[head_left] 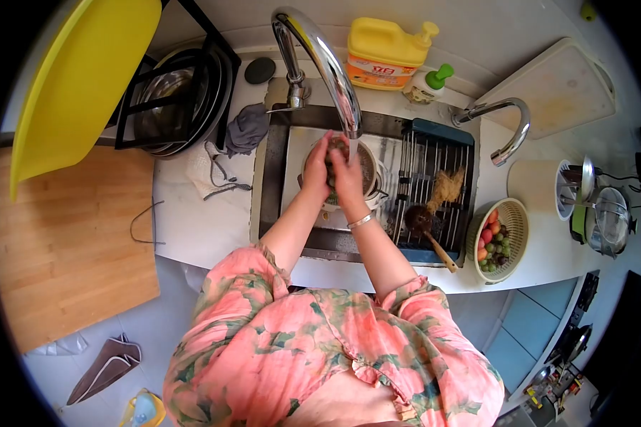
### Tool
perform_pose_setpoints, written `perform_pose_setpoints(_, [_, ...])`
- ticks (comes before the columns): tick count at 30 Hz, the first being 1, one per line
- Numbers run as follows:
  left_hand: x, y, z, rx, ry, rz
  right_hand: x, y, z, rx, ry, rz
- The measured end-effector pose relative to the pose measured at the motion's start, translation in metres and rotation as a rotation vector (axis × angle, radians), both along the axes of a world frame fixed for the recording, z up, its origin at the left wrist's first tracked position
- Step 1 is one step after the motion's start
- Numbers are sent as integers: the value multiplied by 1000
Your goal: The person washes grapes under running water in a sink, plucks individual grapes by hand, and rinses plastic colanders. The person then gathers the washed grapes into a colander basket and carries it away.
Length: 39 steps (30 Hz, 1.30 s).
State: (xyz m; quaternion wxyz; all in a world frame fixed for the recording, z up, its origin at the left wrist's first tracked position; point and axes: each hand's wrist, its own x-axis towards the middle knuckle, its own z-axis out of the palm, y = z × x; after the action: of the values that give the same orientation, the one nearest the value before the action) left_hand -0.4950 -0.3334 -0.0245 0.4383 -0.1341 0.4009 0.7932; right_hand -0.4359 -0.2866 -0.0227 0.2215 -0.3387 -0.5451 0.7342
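Under the tall chrome faucet (321,48), my left hand (318,171) and my right hand (346,174) are close together, palms turned toward each other. Both are closed around something dark and brownish that I cannot make out. A thin stream of water (353,148) runs down by my right fingers, which are slightly blurred. Directly below is a round, light-coloured pot or bowl (372,171) in the steel sink (292,153); my hands hide most of its contents.
Across the sink's right side lies a drying rack (420,153) with a wooden-handled brush (438,249) and a tan fibrous scrubber (447,187). Farther right stands a fruit basket (521,220). A yellow detergent jug (381,53) is behind; a wooden board (71,242) is left.
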Motion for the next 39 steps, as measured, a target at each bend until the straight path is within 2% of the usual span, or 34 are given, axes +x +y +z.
perform_pose_setpoints(1, [-7,2,-14,149,-56,-8,-3,-3,-10,236,71,-23])
perform_pose_setpoints(2, [-2,4,-28,152,-55,-6,-5,2,-20,239,72,-21])
perform_pose_setpoints(4, [14,10,-12,-163,412,-107,-6,16,-17,-125,98,-210])
perform_pose_setpoints(5, [15,8,-3,-141,489,-175,-2,20,-6,-281,111,-248])
perform_pose_setpoints(6, [10,4,1,-144,488,-177,3,22,-2,-283,110,-249])
perform_pose_setpoints(8, [-6,-4,7,-4,287,-99,8,30,4,-854,446,-147])
perform_pose_setpoints(9, [-9,-6,13,-49,272,-5,10,28,12,-924,480,-124])
perform_pose_setpoints(10, [-7,-5,13,-50,270,-6,8,26,12,-925,479,-126])
perform_pose_setpoints(12, [-1,-3,13,195,-132,6,2,18,12,-657,390,-100])
perform_pose_setpoints(13, [1,-3,5,182,-293,4,0,17,7,-403,217,-64])
perform_pose_setpoints(14, [3,-2,1,187,-291,4,0,17,5,-399,219,-62])
perform_pose_setpoints(16, [9,-3,1,218,-305,22,6,14,11,37,128,-314])
perform_pose_setpoints(18, [16,-2,-6,224,-307,-10,14,18,-7,-43,171,-301])
perform_pose_setpoints(20, [20,2,-24,134,-185,65,13,19,-21,481,20,-56])
perform_pose_setpoints(21, [23,0,-20,32,-153,8,10,19,-20,208,-26,-71])
perform_pose_setpoints(22, [24,-2,-16,32,-148,10,10,21,-18,208,-21,-70])
perform_pose_setpoints(24, [27,-6,-1,35,212,-71,11,22,-11,-213,104,-129])
perform_pose_setpoints(25, [20,-6,5,71,141,-16,9,15,-15,69,151,-22])
perform_pose_setpoints(26, [9,-2,-22,132,142,99,11,9,-14,473,53,42])
perform_pose_setpoints(29, [17,-3,-3,55,240,55,7,8,-22,324,81,-47])
perform_pose_setpoints(31, [25,2,-2,-77,584,-54,9,11,-9,-197,137,-92])
perform_pose_setpoints(32, [21,1,-2,-77,585,-54,8,8,-4,-197,138,-92])
perform_pose_setpoints(34, [8,2,-1,-137,398,49,10,0,5,-74,172,-45])
perform_pose_setpoints(35, [4,2,-11,-78,290,106,9,0,11,-120,217,-49])
perform_pose_setpoints(36, [5,2,-7,-77,292,106,8,2,8,-119,219,-48])
perform_pose_setpoints(38, [12,2,4,-73,211,47,5,8,1,-271,241,-111])
perform_pose_setpoints(39, [18,2,18,-228,338,-57,6,9,6,-234,211,-139])
